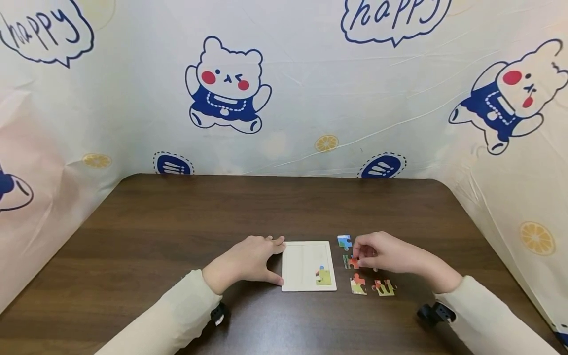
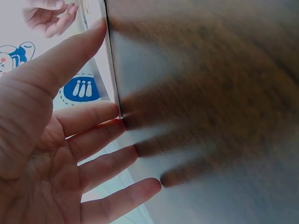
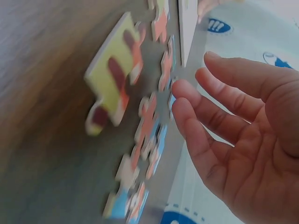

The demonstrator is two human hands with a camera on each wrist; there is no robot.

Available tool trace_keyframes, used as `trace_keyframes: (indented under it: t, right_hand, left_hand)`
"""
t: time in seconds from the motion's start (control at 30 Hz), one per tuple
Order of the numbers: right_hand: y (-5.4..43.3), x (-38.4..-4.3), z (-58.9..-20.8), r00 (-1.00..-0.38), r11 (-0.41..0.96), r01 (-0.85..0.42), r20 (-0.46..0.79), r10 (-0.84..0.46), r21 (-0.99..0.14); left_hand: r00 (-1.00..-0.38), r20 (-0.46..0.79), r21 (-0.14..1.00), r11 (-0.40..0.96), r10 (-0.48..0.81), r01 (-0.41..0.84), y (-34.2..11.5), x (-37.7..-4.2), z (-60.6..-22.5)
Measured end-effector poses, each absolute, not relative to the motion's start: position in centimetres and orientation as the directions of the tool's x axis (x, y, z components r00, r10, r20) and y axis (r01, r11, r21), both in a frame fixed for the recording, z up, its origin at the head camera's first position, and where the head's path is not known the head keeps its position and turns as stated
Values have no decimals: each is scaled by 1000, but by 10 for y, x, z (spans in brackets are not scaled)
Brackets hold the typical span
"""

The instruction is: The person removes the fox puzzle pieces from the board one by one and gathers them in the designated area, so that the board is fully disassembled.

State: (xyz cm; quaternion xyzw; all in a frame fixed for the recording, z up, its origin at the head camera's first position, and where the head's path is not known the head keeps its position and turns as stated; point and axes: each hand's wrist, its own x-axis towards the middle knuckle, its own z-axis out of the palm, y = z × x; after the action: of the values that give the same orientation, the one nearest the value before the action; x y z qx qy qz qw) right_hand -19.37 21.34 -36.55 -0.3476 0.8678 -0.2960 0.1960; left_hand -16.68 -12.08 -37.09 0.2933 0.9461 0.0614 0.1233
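A pale square puzzle board (image 1: 301, 264) lies on the table, with one yellow-green jigsaw piece (image 1: 324, 277) set in its lower right corner. Along the board's left edge, my left hand (image 1: 246, 258) touches the side with thumb and index finger spread apart; its other fingertips rest on the tabletop in the left wrist view. My right hand (image 1: 389, 250) hovers low over the loose pieces to the board's right, fingers slightly bent. Its fingertips are close by a red-and-green jigsaw piece (image 1: 350, 262), and the thumb stands apart from them in the right wrist view. It partly hides several pieces.
Around the right hand lie a blue jigsaw piece (image 1: 343, 241), a red-and-yellow piece (image 1: 358, 286) and a striped yellow-green piece (image 1: 385, 288). The brown wooden table (image 1: 213, 207) ends at the back against a printed curtain (image 1: 293, 88), which also rises along both sides.
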Motion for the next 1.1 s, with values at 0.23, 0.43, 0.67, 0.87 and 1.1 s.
trace_keyframes:
  t: [0.23,0.43,0.67,0.87,1.1]
  right_hand:
    - [190,-194,-367,-645,561,-540,-120,-755,-627]
    - [172,-190,-369,-615,551,-592,-113,-781,-588]
    - [158,-186,-370,-583,546,-651,-113,-804,-528]
    - [150,-182,-373,-559,549,-671,-147,-816,-497]
    - [145,-178,-375,-549,553,-723,-142,-824,-414]
  left_hand:
    - [-798,-191,189,820,571,541,-121,-166,-372]
    - [-800,-200,192,823,566,534,-121,-166,-373]
    - [-800,-186,191,819,571,540,-122,-166,-373]
    - [-799,-178,201,816,574,542,-122,-166,-374]
    - [-801,-172,202,816,574,541,-122,-167,-375]
